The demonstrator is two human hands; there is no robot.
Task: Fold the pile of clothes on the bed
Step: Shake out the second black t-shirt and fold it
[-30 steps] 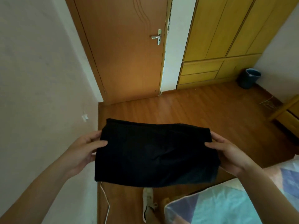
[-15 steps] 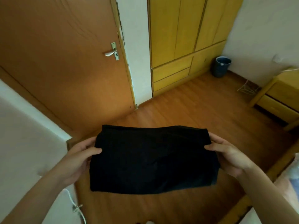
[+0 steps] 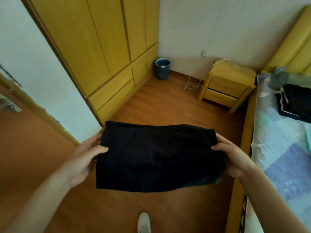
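Observation:
A folded black garment (image 3: 158, 157) hangs flat in the air in front of me, above the wooden floor. My left hand (image 3: 85, 157) grips its left edge, thumb on top and fingers underneath. My right hand (image 3: 230, 157) grips its right edge the same way. The bed (image 3: 277, 148) with a pale blue patterned sheet lies along the right side. A dark pile of folded clothes (image 3: 296, 103) rests on it near the headboard, with a grey garment (image 3: 278, 78) behind it.
A yellow wardrobe (image 3: 104, 47) stands at the back left, a blue bin (image 3: 162, 68) in the corner, a yellow nightstand (image 3: 227, 84) beside the bed. White hangers (image 3: 191, 84) lie on the floor. A brown door (image 3: 25, 140) is at left. My white shoe (image 3: 143, 222) shows below.
The view has swung to the right, from the door to the wardrobe, nightstand and bed. Both hands keep hold of the folded black garment, carried along with the turn.

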